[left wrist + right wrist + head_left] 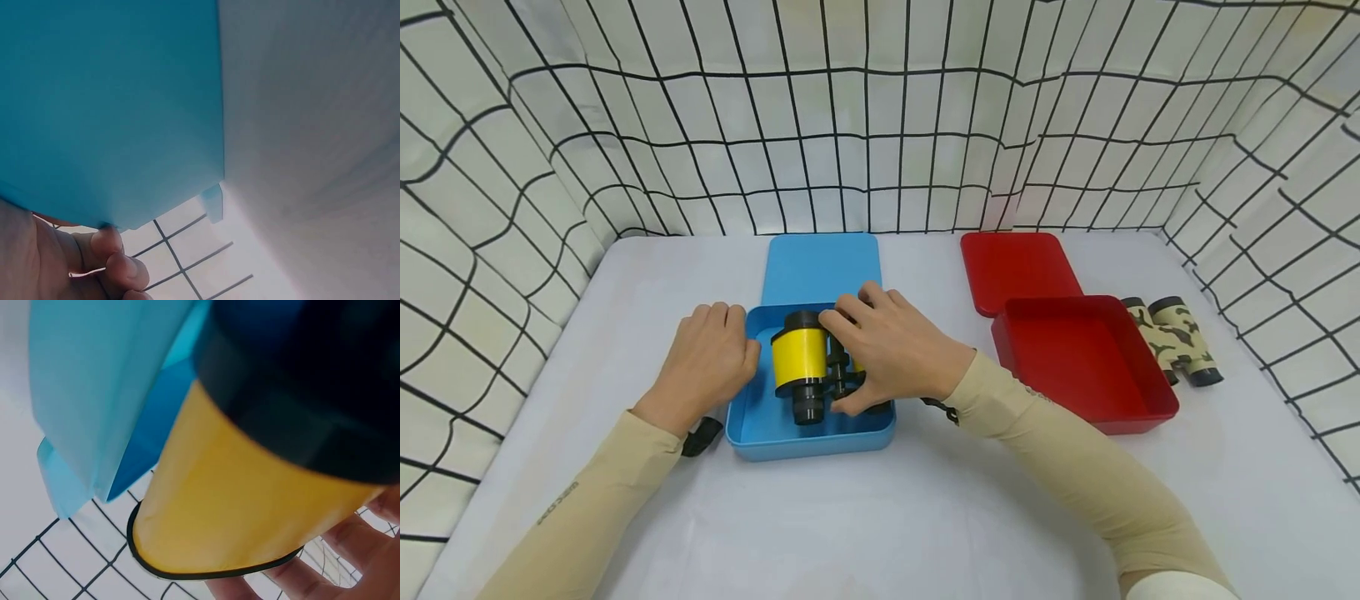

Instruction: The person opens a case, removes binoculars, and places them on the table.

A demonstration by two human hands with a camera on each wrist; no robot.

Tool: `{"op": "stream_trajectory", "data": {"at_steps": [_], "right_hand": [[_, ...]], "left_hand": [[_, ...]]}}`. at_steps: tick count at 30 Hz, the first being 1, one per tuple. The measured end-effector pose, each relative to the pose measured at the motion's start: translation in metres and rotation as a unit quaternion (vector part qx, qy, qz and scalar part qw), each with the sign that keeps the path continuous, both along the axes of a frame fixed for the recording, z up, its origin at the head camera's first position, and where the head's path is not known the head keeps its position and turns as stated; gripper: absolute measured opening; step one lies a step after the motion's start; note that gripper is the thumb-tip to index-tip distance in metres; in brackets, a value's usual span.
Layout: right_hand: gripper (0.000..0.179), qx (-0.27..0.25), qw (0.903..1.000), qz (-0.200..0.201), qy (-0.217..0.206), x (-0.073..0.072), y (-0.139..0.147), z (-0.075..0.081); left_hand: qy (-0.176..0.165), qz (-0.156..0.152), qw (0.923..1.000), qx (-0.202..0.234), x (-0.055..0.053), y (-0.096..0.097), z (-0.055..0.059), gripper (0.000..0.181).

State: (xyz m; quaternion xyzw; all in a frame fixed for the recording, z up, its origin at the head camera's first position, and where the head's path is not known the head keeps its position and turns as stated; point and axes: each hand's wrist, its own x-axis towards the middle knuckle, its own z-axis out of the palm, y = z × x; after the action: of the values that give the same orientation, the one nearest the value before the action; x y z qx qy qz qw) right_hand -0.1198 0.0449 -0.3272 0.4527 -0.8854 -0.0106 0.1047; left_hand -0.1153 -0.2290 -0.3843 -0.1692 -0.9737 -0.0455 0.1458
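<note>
Yellow and black binoculars [800,357] sit over the blue box [812,448], with one yellow barrel [244,506] large in the right wrist view. My right hand [898,350] grips them from the right side, fingers over the far end and thumb toward the near end. This hand covers most of their right barrel. At the box's left rim, my left hand [703,358] holds the edge with curled fingers. The left wrist view shows the outer wall [125,112] of the box, with the fingertips [128,265] beside its rim.
Behind the blue box lies its flat blue lid [822,271]. To the right stands an open red box [1090,358], with a red lid [1022,267] behind it. Camouflage binoculars [1180,333] lie beyond its right side. Black wire grid walls [865,137] enclose the white table.
</note>
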Motion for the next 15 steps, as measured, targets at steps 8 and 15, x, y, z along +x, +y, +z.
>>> {"op": "stream_trajectory", "data": {"at_steps": [8, 15], "right_hand": [[0.094, -0.013, 0.9997, -0.019, -0.004, -0.001, 0.014, 0.002], [0.095, -0.028, 0.9989, -0.037, -0.013, -0.001, 0.028, 0.003]], "left_hand": [[0.019, -0.002, 0.9998, -0.006, 0.0, 0.001, 0.001, 0.016], [0.016, 0.007, 0.9997, -0.015, 0.002, 0.002, 0.002, 0.017]]}}
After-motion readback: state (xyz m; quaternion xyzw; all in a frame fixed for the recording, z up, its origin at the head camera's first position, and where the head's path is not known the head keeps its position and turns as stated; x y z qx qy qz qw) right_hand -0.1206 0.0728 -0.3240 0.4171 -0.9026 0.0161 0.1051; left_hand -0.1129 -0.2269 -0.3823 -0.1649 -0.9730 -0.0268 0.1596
